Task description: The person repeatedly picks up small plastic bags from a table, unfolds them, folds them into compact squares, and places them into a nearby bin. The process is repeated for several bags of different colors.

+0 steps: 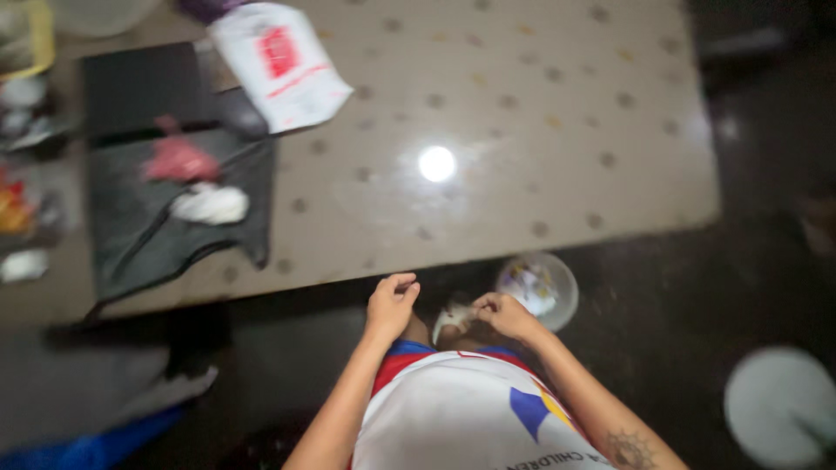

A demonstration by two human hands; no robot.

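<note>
A: What are the hands doing?

B: Both sit low, just off the near edge of the table (pixel 540 130). The right hand (pixel 505 315) has its fingers pinched together on a small white object (pixel 451 320), held in front of the person's white shirt (pixel 461 418). The picture is blurred, so I cannot tell what the object is.

A: And the left hand?

B: The left hand (pixel 392 303) is loosely curled, fingers bent inward, holding nothing I can see. It hovers just beside the white object, on its left, close to the table's near edge.

A: Anything near them?

B: A clear round bowl (pixel 540 285) with something pale inside stands on the dark floor, just right of the right hand. A white round lid or plate (pixel 779 405) lies on the floor well apart, toward the right.

A: What is on the table?

B: At its left end a dark cloth (pixel 174 218) is spread, with a pink crumpled thing (pixel 178 161) and a white lump (pixel 211 204) on it. A white bag with red print (pixel 279 65) lies at the far left corner.
</note>
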